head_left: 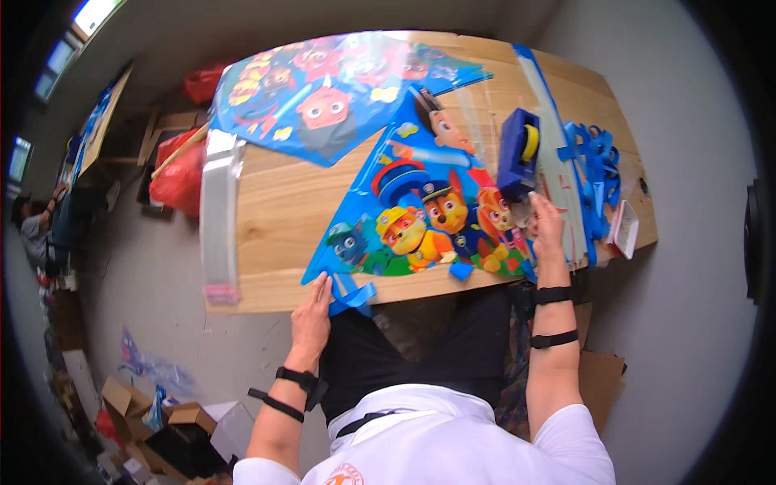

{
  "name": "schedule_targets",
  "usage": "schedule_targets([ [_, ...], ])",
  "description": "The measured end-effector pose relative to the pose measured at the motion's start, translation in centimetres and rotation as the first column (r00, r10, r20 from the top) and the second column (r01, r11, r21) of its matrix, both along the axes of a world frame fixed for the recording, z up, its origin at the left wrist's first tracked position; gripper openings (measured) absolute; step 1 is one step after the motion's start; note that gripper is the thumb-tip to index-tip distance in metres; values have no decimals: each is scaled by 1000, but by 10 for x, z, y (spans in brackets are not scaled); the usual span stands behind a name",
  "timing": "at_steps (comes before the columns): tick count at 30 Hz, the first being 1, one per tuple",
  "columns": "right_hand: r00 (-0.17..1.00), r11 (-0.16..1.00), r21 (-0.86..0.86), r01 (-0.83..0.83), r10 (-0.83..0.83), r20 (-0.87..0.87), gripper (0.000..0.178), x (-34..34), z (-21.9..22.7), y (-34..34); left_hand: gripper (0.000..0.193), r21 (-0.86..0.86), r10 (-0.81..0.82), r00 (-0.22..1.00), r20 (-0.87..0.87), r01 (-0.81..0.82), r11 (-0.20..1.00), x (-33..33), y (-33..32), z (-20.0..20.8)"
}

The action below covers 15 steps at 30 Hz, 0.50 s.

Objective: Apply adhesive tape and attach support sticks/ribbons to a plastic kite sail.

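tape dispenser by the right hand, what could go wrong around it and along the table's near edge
The right hand is at the near end of the tape dispenser, close to the cartoon sheet, so a slip there might shift or crease it. The small tray sits near the table's edge and could get knocked off. The blue strip by the left hand might slide over the edge too.

Cartoon sheet point(420, 218) on wooden table point(279, 206), left fingers point(320, 286) at corner — right fingers point(546, 212) by tape dispenser point(511, 162)
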State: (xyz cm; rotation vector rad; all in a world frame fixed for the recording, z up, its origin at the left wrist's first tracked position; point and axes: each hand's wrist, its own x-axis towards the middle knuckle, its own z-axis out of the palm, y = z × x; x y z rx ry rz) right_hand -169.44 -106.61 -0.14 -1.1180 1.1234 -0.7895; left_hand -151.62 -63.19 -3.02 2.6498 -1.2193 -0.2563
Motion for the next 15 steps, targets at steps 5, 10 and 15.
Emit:
schedule_targets([
  [5,877,865,174,-470,434,208,19,76,56,113,48,-104,41,999,-21,-43,994,2,-1,-6],
  [10,711,560,527,-640,691,128,20,138,12,217,45,-141,82,997,-13,-83,986,0,5,-13],
  [15,630,538,552,-637,776,-30,19,165,-17,252,43,-102,66,997,42,-61,993,1,5,-8],
])
